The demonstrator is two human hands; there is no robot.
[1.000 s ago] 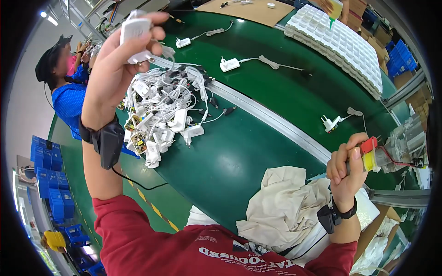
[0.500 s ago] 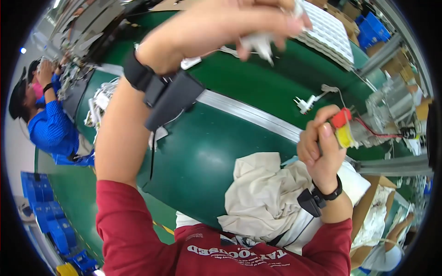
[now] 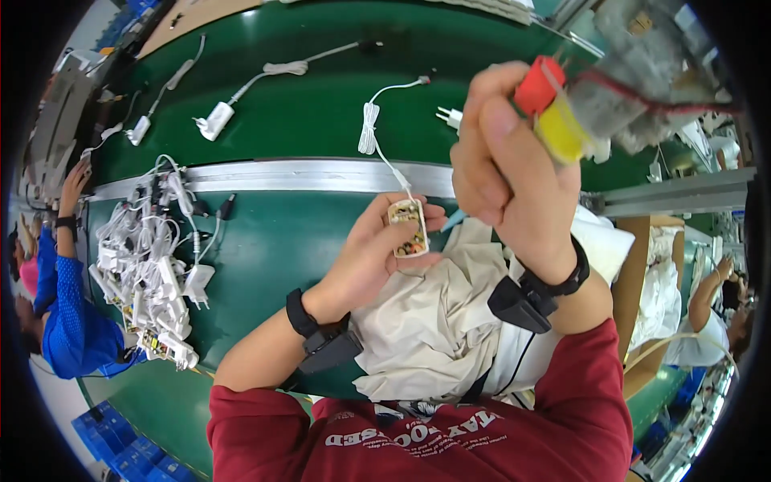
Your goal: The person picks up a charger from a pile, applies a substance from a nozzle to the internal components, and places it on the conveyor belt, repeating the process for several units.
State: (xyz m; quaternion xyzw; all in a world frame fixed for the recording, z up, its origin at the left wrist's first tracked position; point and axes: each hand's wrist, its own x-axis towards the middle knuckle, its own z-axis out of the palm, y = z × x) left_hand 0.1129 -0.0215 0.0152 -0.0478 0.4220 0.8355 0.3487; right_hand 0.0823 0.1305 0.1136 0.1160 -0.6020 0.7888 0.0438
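My left hand (image 3: 363,255) is closed around a white power adapter (image 3: 408,251), its housing open and small electronic parts showing inside. The adapter's white cable (image 3: 369,131) runs up from it onto the far green surface. My right hand (image 3: 518,173) is raised to the right, with thumb and fingers pressed at a red block (image 3: 540,84) and yellow collar (image 3: 560,132) on a hanging device wrapped in cloudy clear plastic. Below its curled fingers juts a light-blue pointed tip (image 3: 454,221); what it belongs to is hidden. Beige cloth (image 3: 434,309) lies under both hands.
A heap of white adapters and cables (image 3: 152,265) lies left. Beyond the metal rail (image 3: 273,175) lie several adapters, including a white one (image 3: 215,120). A cardboard box (image 3: 638,277) stands right. Co-workers sit on both sides, one in a blue sleeve (image 3: 84,321).
My left hand has come down from the far raised position to the cloth, holding an open adapter. My right hand has moved up and left along with the red and yellow part. The view has shifted.
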